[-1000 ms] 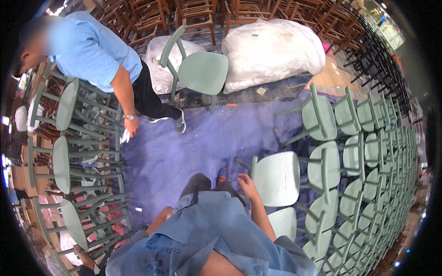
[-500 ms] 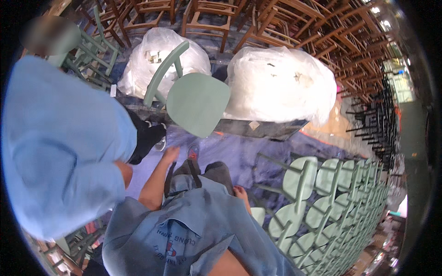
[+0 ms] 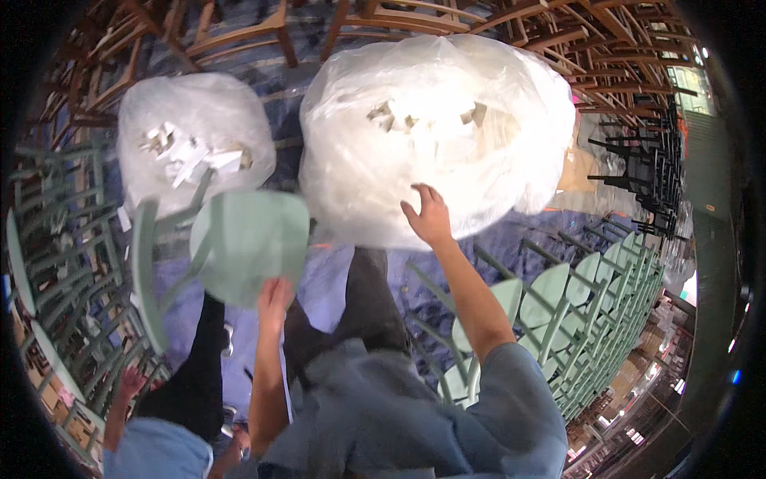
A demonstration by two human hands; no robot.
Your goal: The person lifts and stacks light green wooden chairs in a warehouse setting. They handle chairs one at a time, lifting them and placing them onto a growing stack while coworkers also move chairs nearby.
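A green chair (image 3: 254, 231) with a curved backrest stands at the left of centre, slightly blurred. My left hand (image 3: 275, 297) grips the near edge of its seat, fingers close together; their undersides are hidden. My right hand (image 3: 428, 214) is stretched forward with its fingers apart, holding nothing. It is in front of a large clear plastic bag (image 3: 359, 184) with pale material inside; whether it touches the bag I cannot tell.
A smaller plastic bag (image 3: 195, 104) with pale scraps stands behind the chair. Stacked green chairs (image 3: 550, 295) line the right, more green chairs (image 3: 68, 239) the left. A co-worker in a blue shirt (image 3: 155, 451) is at lower left. Brown wooden frames (image 3: 239, 36) fill the back.
My left hand has come onto the chair seat. My right hand has risen from beside my leg toward the large bag. The view has shifted, and the co-worker now appears lower at the left.
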